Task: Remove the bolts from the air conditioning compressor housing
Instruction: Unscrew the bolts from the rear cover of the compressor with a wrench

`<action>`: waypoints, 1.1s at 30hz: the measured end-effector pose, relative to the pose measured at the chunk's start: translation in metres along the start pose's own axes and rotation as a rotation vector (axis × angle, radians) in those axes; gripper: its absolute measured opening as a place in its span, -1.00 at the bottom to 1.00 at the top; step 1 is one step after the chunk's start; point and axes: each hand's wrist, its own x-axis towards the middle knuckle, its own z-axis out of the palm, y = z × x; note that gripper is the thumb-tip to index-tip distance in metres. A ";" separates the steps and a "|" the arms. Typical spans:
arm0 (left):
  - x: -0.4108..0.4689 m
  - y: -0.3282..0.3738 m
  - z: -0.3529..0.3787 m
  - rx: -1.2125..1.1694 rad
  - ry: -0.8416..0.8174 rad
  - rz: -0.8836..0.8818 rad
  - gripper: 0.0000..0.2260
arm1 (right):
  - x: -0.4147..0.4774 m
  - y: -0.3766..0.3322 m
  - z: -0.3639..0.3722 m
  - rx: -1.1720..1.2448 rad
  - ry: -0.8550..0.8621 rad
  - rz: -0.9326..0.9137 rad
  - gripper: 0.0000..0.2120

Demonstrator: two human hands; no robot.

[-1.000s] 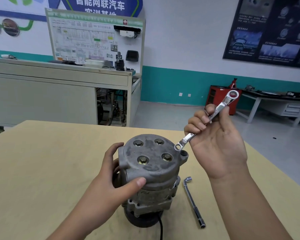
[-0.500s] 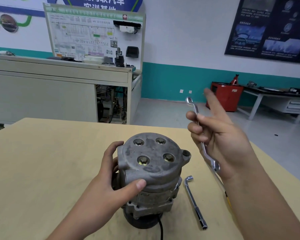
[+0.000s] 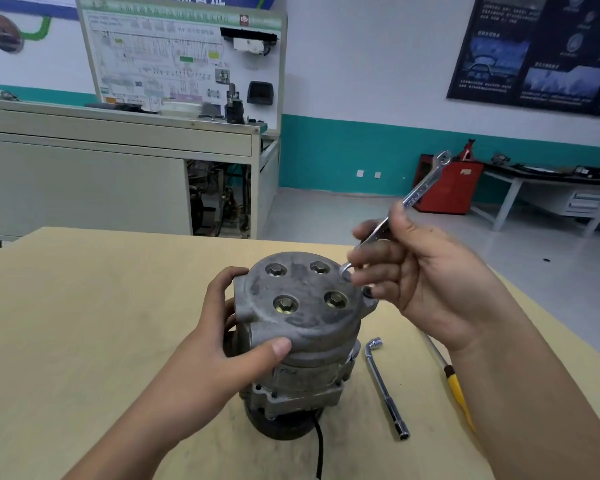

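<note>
Faintly, "HV" shows on board (image 3: 187, 64) behind compressor (image 3: 305, 327).

Bright, even indoor light falls from above, laying only soft shadows on the counter (image 3: 84, 341) under the compressor (image 3: 302, 306). The right hand (image 3: 430, 282) and its wrench (image 3: 423, 188) are smeared by motion blur. The dark wall poster (image 3: 534, 53) reads soft, and straight lines bow toward the frame edges.

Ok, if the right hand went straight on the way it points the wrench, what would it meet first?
Probably the compressor housing: the right hand angles the wrench down-left, its lower ring end at the top face's right rim, beside the far-right bolt. Contact is unclear from here.
</note>
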 end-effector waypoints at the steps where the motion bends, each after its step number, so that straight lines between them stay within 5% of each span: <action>1: 0.000 0.000 0.000 0.002 -0.003 0.000 -0.31 | 0.000 0.000 -0.001 -0.109 0.043 -0.021 -0.67; 4: 0.000 0.001 -0.002 -0.005 -0.019 -0.002 -0.33 | 0.004 0.003 -0.004 -0.243 0.128 -0.105 -0.75; 7: -0.001 0.007 0.000 -0.004 -0.019 -0.034 -0.33 | 0.012 0.006 -0.002 -0.049 0.119 -0.188 -0.88; 12: 0.003 0.024 0.017 0.397 0.285 0.158 -0.18 | 0.021 0.010 0.003 0.330 0.139 -0.295 -0.78; 18: 0.013 0.029 0.036 0.561 0.317 0.097 0.01 | 0.020 0.019 0.003 0.560 0.234 -0.339 -0.53; 26: 0.015 0.021 0.037 0.447 0.321 0.116 -0.22 | 0.011 0.034 0.003 0.645 0.295 -0.395 -0.78; 33: 0.014 0.018 0.037 0.406 0.339 0.138 -0.45 | 0.011 0.019 -0.002 0.607 0.204 -0.400 -0.40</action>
